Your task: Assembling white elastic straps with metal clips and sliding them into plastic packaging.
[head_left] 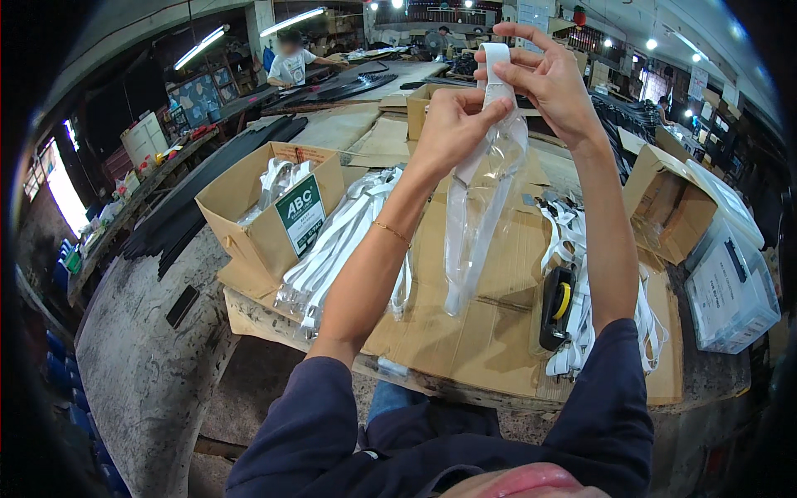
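Raised in front of me is a white strap (496, 55), folded into a loop at the top. Clear plastic (490, 224) hangs below it, with white lengths of strap showing through. My left hand (463, 126) pinches the strap below the loop, thumb pressed against it. Higher up and to the right, my right hand (544, 76) grips the loop between thumb and fingers, its index finger stretched out. Under my left forearm lies a bundle of white straps (353, 228), with clear plastic at its near end. More white straps (566, 228) lie loosely near my right forearm.
Flattened cardboard (432, 332) covers the table. An open carton (241, 224) holding plastic-wrapped pieces stands left. A black tape dispenser (558, 309), an open box (668, 207) and a clear plastic bin (730, 290) are right. A phone (183, 306) lies left; a person (290, 62) works farther back.
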Motion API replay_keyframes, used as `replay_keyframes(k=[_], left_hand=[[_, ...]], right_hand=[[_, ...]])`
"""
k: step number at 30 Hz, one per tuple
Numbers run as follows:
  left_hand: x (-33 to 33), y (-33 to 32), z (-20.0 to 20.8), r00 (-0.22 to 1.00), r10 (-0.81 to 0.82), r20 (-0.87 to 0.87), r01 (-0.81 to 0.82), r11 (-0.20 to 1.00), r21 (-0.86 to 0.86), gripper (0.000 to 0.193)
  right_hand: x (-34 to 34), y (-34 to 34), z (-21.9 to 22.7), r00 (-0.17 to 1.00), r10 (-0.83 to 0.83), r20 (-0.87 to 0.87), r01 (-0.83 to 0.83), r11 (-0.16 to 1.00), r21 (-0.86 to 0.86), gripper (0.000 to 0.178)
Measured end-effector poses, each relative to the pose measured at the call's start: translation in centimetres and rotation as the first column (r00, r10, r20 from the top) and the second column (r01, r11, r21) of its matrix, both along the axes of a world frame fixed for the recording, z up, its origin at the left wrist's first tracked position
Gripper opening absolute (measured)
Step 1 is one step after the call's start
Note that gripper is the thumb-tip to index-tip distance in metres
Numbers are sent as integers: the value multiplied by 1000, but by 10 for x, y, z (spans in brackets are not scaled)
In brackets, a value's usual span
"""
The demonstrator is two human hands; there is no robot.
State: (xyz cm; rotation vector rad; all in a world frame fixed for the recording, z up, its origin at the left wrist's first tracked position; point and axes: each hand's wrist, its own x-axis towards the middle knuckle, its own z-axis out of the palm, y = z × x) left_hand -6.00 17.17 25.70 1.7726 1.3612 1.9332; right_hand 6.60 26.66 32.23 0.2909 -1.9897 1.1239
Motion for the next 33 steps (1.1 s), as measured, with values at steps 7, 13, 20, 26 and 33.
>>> replay_keyframes(k=[7, 13, 20, 26, 33], left_hand=[[-2, -6, -5, 994, -106, -4, 106, 994, -38, 27], [-17, -15, -9, 991, -130, -2, 128, 976, -174, 38], [-47, -37, -124, 746, -568, 348, 601, 799, 13, 75], [18, -53, -237, 834, -388, 393, 520, 789, -327, 67], [47, -163, -306, 834, -30, 550, 406, 709, -577, 34]], right_hand=[[-10, -9, 1, 998, -62, -11, 62, 998, 26, 48], [-23, -7, 1, 992, -84, -90, 87, 996, 28, 48], [-44, -27, 16, 984, -63, -166, 20, 969, -245, 46], [-54, 5, 26, 949, -84, -303, -28, 937, -348, 45], [-111, 44, -25, 968, -248, -29, 231, 934, -274, 51]])
